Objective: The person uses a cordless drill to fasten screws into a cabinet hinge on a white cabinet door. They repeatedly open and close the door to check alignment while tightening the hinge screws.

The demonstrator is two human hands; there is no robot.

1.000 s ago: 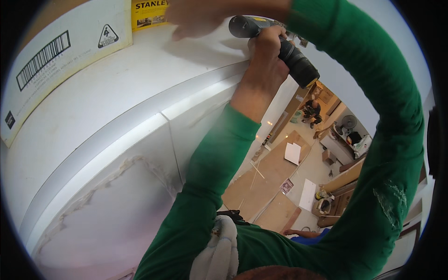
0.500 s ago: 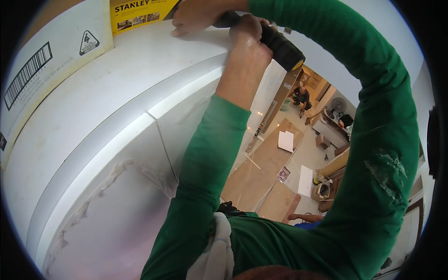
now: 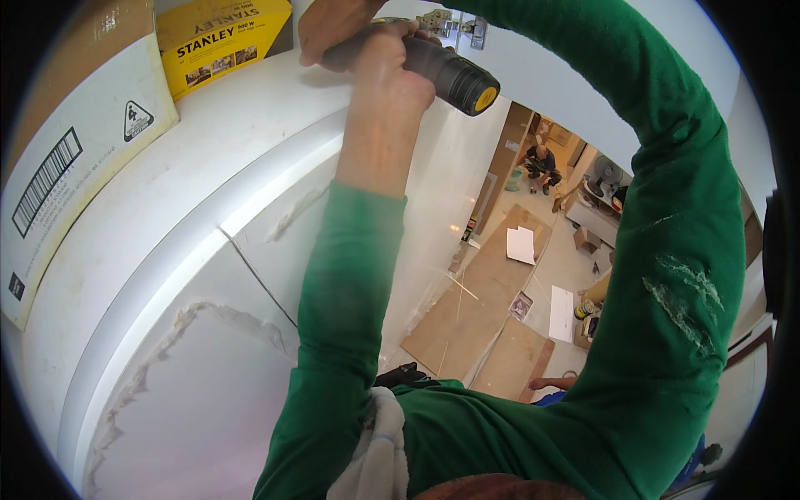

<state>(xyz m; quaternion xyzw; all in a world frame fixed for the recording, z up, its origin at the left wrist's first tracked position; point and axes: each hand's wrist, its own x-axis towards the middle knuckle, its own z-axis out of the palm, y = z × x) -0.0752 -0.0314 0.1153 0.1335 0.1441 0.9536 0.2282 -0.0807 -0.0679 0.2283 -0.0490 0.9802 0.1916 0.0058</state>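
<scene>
A black power tool [image 3: 450, 77] with a ribbed, rounded end and a yellow disc lies tilted at the top of the head view. Wrapped round its body is my left hand [image 3: 387, 83], closed, at the end of a green sleeve. My right arm arches over from the right side. At its end my right hand [image 3: 337, 29] is curled at the tool's far left end; whatever its fingers hold is hidden. Just behind the tool, a metal cabinet hinge [image 3: 442, 25] is fixed to a white panel [image 3: 533, 50]. Both hands are above a white curved-looking ledge [image 3: 250, 117].
A yellow tool box [image 3: 221, 62] and a white-and-brown carton [image 3: 92, 158] stand on the ledge at left. Far below, cardboard sheets [image 3: 458, 325] and papers cover part of the floor. A person [image 3: 543, 167] crouches in the background, near a fan [image 3: 607, 169].
The view has shifted, so the boxes appear further left. My hands and the tool also sit further left in the picture, and the hinge now shows beside them.
</scene>
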